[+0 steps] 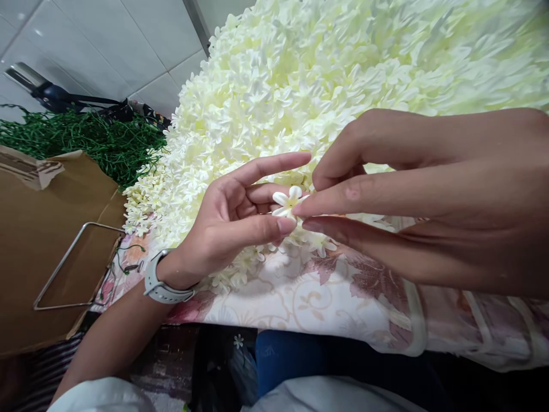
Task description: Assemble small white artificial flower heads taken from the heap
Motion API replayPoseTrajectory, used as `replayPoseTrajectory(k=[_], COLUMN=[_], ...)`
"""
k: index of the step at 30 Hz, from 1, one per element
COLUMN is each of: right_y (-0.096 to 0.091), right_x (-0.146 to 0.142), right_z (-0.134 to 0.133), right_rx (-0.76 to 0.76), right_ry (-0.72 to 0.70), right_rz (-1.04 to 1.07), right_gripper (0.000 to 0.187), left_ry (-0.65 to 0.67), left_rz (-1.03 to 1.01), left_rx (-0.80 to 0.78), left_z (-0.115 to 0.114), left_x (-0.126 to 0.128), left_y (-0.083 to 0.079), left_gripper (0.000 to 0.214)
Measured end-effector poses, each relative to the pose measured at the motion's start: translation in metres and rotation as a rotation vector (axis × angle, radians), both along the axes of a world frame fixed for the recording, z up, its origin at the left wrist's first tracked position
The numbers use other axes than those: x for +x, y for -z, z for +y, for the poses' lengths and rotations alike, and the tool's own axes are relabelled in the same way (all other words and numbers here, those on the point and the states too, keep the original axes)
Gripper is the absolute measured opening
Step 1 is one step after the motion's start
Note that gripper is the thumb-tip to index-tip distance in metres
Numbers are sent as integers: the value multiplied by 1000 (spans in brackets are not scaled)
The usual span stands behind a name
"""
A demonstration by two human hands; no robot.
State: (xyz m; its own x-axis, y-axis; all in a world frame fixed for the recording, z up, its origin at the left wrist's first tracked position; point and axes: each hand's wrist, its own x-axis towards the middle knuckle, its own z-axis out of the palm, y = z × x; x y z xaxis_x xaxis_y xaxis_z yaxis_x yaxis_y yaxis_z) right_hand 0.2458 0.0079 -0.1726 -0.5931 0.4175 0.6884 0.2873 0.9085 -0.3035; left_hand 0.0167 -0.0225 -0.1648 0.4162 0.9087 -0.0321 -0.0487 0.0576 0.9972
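Observation:
A small white artificial flower (282, 199) with a pale yellow centre is between my two hands, above the near edge of a big heap of similar flowers (257, 109). My left hand (231, 220) has its thumb at the lower petals and its fingers behind, closed on the flower. The index fingertip of my right hand (429, 194) presses on the flower's right side, with the thumb just below it in a pinch. The flower's back and whatever is behind it are hidden by the fingers.
The heap lies on a floral cloth (317, 303) over the table. At left are a cardboard box (51, 240), a bent metal wire frame (60, 263) and a pile of green plastic stems (86, 134). A tiled wall (107, 40) stands behind. One flower (238, 341) shows below the table edge.

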Motion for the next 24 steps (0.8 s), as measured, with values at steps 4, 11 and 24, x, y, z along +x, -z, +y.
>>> replayPoseTrajectory(k=[4, 11, 24], right_y=[5, 9, 1], right_x=[2, 1, -3], right_z=[3, 2, -8], right_rx=[55, -18, -361], right_ry=[7, -62, -64], right_rz=[58, 146, 84], right_gripper=[17, 20, 22], left_ry=[49, 64, 73], left_rz=[-15, 40, -48], left_rx=[-30, 38, 68], left_z=[1, 2, 0], left_x=[-2, -4, 0], left_y=[-3, 4, 9], left_gripper=[50, 47, 32])
